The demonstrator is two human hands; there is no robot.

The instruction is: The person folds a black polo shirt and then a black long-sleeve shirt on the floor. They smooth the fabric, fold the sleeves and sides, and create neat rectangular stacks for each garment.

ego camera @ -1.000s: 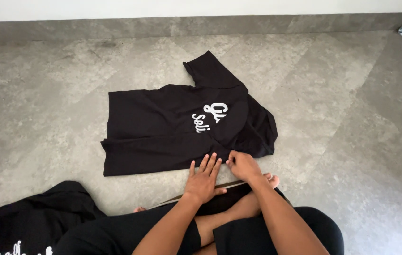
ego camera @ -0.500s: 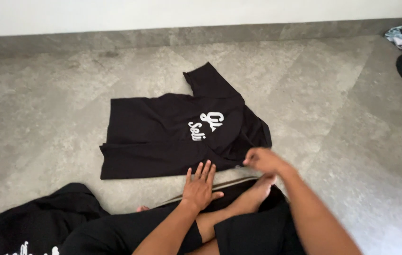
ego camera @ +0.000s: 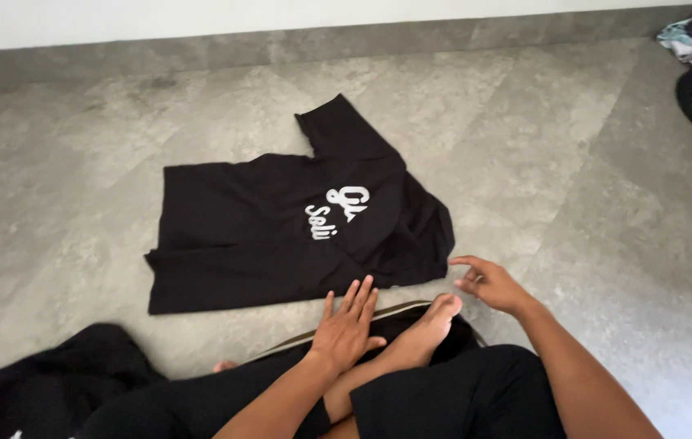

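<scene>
Shirt [ego camera: 281,236], black with white print, lies half-folded on grey floor [ego camera: 565,203] just ahead of our crossed legs. Left hand [ego camera: 346,329] rests flat, fingers spread, at near hem; holds nothing. Right hand [ego camera: 488,283] hovers loosely open just beside right corner of shirt, empty. We judge: pin hem with left, take corner cleanly with right, keep edges square, smooth wrinkles. We count: one spread shirt, one dark garment heap [ego camera: 45,382] at our left, two hands.
</scene>
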